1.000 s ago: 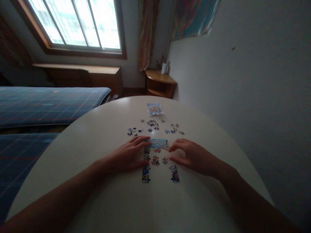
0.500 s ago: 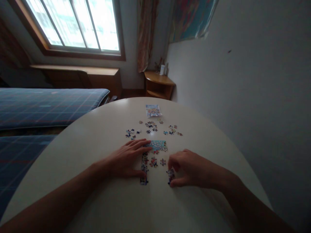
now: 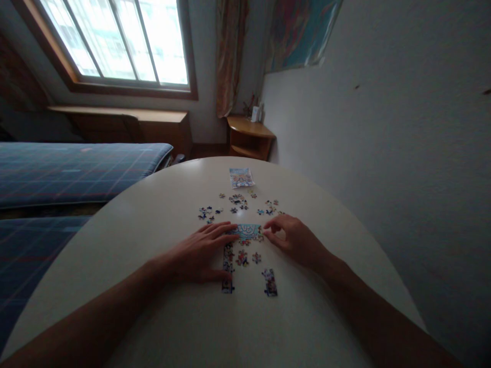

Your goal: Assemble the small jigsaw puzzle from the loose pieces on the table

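A partly joined jigsaw puzzle (image 3: 245, 231) lies on the round white table (image 3: 161, 220): a blue top strip, a left column and a short separate strip (image 3: 270, 282) of joined pieces. My left hand (image 3: 199, 250) rests flat and open on the table, fingers touching the puzzle's left column and top-left corner. My right hand (image 3: 293, 237) is at the right end of the top strip, thumb and forefinger pinched together there; what they hold is too small to see. Loose pieces (image 3: 238, 200) are scattered beyond the puzzle.
A small printed picture card (image 3: 241, 177) lies near the table's far edge. A white wall runs along the right. Beds with blue plaid covers (image 3: 76, 168) are on the left, a wooden corner shelf (image 3: 249, 135) and a window behind.
My right hand let go of the short strip near the front and moved away and up to the right end of the top strip. The left hand stayed put.
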`<state>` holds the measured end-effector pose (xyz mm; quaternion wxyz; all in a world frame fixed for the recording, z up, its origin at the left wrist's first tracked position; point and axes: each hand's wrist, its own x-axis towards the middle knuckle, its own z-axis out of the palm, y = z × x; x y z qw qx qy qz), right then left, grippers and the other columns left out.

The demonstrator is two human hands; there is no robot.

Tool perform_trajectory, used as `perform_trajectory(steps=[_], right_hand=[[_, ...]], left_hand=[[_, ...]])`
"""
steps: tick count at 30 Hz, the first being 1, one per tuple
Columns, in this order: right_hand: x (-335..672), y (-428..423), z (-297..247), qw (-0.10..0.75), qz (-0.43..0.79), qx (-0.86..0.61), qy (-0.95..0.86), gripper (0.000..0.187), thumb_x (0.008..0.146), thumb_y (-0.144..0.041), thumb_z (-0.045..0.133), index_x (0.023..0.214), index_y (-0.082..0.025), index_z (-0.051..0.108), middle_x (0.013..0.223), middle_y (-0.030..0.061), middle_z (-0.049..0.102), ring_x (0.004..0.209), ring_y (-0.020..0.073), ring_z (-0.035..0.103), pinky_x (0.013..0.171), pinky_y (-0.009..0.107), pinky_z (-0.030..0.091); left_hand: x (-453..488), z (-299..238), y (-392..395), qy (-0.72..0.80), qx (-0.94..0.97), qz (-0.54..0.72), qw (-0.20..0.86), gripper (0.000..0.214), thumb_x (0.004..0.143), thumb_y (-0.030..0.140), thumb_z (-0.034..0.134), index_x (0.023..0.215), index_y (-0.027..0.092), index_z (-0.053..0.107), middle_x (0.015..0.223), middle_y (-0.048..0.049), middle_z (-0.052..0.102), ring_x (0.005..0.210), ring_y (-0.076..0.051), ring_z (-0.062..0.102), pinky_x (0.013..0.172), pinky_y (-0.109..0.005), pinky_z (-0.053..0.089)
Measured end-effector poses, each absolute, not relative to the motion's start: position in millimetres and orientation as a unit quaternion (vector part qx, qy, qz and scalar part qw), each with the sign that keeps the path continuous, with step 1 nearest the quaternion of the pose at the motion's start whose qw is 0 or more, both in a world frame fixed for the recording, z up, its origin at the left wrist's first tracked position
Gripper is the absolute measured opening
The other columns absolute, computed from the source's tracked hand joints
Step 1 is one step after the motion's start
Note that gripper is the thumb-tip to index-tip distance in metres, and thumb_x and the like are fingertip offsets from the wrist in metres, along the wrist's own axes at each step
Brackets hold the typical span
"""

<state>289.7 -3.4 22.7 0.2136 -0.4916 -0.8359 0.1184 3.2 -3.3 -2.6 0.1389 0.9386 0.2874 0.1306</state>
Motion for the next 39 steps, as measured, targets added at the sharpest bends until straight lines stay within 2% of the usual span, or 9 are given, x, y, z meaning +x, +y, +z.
perform_trajectory(steps=[3,8,27,39], right_hand=[[290,4,11,0.231,0.093,-0.484,-0.839,0.015,0.092,-0.029,0.058,0.100,-0.020,0.067,0.105,0.0068,0.069,0.102,0.0221,0.061,0.094,0.041,0.045],[291,10,-1,0.231,0.080,-0.476,-0.845,0.026,0.092,-0.028,0.058,0.116,-0.020,0.064,0.121,0.0090,0.065,0.118,0.0234,0.054,0.104,0.045,0.041],[293,13,-4,0.235,0.086,-0.463,-0.850,0.025,0.093,-0.031,0.056,0.114,-0.021,0.065,0.122,0.0100,0.065,0.118,0.0243,0.055,0.103,0.048,0.041],[293,12,-3,0.227,0.087,-0.470,-0.848,0.026,0.093,-0.031,0.057,0.114,-0.020,0.065,0.122,0.0096,0.064,0.118,0.0237,0.054,0.104,0.046,0.041]], left_hand=[[3,-3,-3,0.289,0.938,0.130,0.138,0.082,0.078,0.062,0.067,0.146,0.027,0.037,0.156,-0.0093,0.034,0.142,-0.035,0.032,0.114,-0.055,0.031],[4,-4,-3,0.287,0.936,0.144,0.141,0.081,0.077,0.060,0.069,0.145,0.027,0.039,0.155,-0.0096,0.036,0.141,-0.035,0.034,0.114,-0.054,0.031],[4,-5,-5,0.291,0.936,0.142,0.137,0.079,0.078,0.058,0.068,0.145,0.027,0.040,0.155,-0.0094,0.035,0.142,-0.034,0.032,0.116,-0.053,0.030],[5,-3,-4,0.298,0.937,0.127,0.130,0.079,0.079,0.062,0.066,0.144,0.025,0.041,0.157,-0.0093,0.033,0.143,-0.033,0.031,0.116,-0.053,0.030]])
